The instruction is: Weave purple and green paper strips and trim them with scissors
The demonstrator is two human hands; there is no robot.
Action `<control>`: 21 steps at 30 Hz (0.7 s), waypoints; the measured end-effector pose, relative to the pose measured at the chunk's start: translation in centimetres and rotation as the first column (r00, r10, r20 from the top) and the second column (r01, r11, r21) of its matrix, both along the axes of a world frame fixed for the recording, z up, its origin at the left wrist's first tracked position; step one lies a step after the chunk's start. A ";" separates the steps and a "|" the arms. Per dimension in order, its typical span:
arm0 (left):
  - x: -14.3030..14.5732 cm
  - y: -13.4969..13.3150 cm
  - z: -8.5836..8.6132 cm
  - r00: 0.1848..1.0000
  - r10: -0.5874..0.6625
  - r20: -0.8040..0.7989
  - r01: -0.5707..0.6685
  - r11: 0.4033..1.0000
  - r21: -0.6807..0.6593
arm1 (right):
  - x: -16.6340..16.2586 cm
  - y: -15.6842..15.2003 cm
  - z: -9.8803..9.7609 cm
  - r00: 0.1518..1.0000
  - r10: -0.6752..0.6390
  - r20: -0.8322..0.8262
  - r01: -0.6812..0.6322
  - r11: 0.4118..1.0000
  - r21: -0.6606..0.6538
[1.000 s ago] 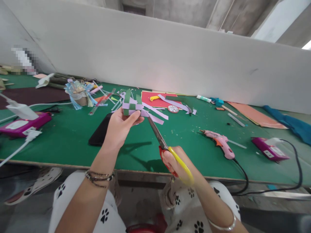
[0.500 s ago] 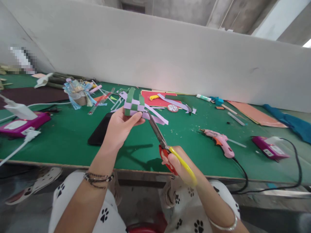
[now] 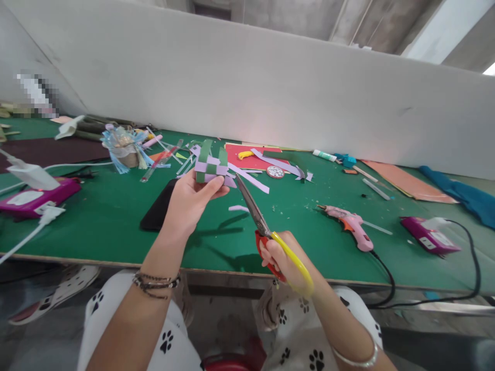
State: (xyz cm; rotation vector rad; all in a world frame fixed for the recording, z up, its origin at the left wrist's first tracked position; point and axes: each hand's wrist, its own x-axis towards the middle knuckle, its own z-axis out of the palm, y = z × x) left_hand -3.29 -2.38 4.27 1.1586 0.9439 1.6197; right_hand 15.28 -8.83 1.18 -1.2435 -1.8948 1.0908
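The left hand [image 3: 191, 198] grips the woven green-and-lilac paper piece [image 3: 211, 165] at frame centre, held above the green tabletop [image 3: 96, 221]. The right hand [image 3: 288, 257] is closed through the handles of the scissors [image 3: 266, 232]; the blades appear shut, tip just beside the piece's lower right edge. A cut lilac strip [image 3: 238, 208] lies below on the tabletop

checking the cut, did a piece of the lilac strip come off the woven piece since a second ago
Yes. A short lilac offcut now lies on the green table, right of the black phone; earlier it was not there, and the strip was longer.
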 end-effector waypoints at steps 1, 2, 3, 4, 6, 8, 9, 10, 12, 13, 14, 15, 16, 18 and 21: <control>-0.1 0.0 0.0 1.000 0.006 0.000 -0.006 1.000 0.003 | 0.1 0.1 0.0 1.000 0.006 0.014 -0.006 1.000 0.029; -0.2 0.1 -0.1 1.000 0.016 -0.004 -0.016 1.000 0.006 | 0.2 0.1 0.1 0.999 0.019 0.035 -0.021 0.998 0.066; -0.2 0.1 -0.1 1.000 0.029 -0.009 -0.028 1.000 0.009 | 0.2 0.2 0.2 0.998 0.035 0.059 -0.041 0.994 0.104; -0.3 0.1 -0.1 0.999 0.043 -0.017 -0.043 0.999 0.011 | 0.3 0.2 0.4 0.995 0.053 0.082 -0.064 0.988 0.137; -0.3 0.0 -0.1 0.997 0.066 -0.028 -0.066 0.998 0.015 | 0.3 0.2 0.7 0.988 0.089 0.127 -0.110 0.980 0.165; -0.2 -0.1 0.0 0.997 0.076 -0.026 -0.076 0.997 0.023 | 0.3 0.2 0.9 0.981 0.103 0.162 -0.129 0.978 0.165; -0.1 -0.2 0.0 0.997 0.080 -0.021 -0.079 0.996 0.027 | 0.2 0.2 0.9 0.980 0.098 0.171 -0.127 0.978 0.167; -0.1 -0.2 0.0 0.997 0.081 -0.013 -0.081 0.996 0.032 | 0.2 0.2 0.9 0.980 0.089 0.176 -0.120 0.978 0.170; -0.1 -0.2 0.0 0.997 0.077 0.006 -0.077 0.996 0.037 | 0.1 0.2 0.6 0.981 0.070 0.181 -0.104 0.978 0.182; 0.0 -0.2 0.0 0.997 0.070 0.016 -0.071 0.997 0.038 | 0.1 0.2 0.5 0.981 0.063 0.182 -0.097 0.977 0.189; -0.1 -0.2 0.0 0.998 0.062 0.024 -0.063 0.997 0.039 | 0.0 0.2 0.4 0.981 0.056 0.184 -0.093 0.976 0.198; -0.1 -0.2 0.0 0.998 0.054 0.030 -0.056 0.998 0.040 | 0.0 0.2 0.4 0.982 0.050 0.184 -0.089 0.975 0.206; -0.1 -0.2 0.0 0.998 0.049 0.033 -0.051 0.998 0.042 | -0.1 0.2 0.3 0.982 0.044 0.183 -0.084 0.974 0.213; -0.1 -0.2 0.0 0.998 0.048 0.033 -0.049 0.998 0.047 | -0.2 0.2 0.3 0.984 0.031 0.176 -0.069 0.974 0.217; -0.2 -0.2 -0.1 0.999 0.044 0.020 -0.045 0.997 0.057 | -0.3 0.2 0.3 0.987 0.018 0.157 -0.050 0.979 0.200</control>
